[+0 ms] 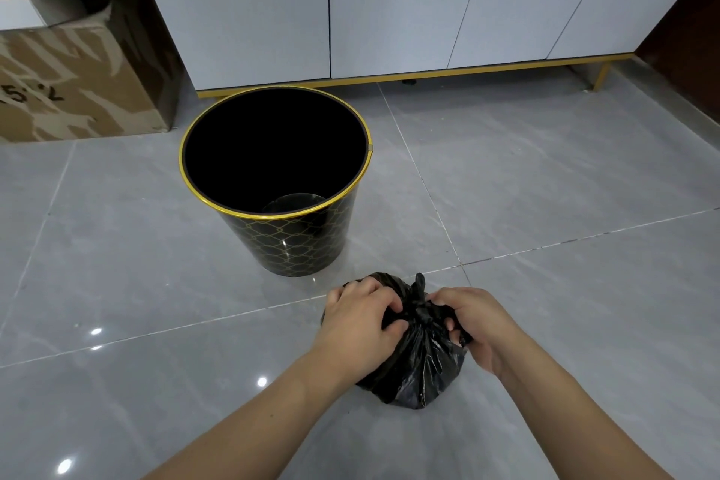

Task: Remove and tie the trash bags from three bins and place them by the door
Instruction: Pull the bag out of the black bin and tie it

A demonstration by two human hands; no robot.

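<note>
A small black trash bag (419,366) sits on the grey tiled floor close in front of me, its top twisted into a knot. My left hand (362,320) grips the bag's gathered plastic on the left of the knot. On the right side, my right hand (473,323) pinches the plastic beside the knot. Just beyond the bag stands a black bin (296,242) with a gold rim and gold lattice pattern; it holds no bag and its inside is dark.
White cabinet doors (389,4) on a gold base run along the back. A cardboard box (78,86) stands at the left on the floor. A dark brown panel (685,12) rises at the far right.
</note>
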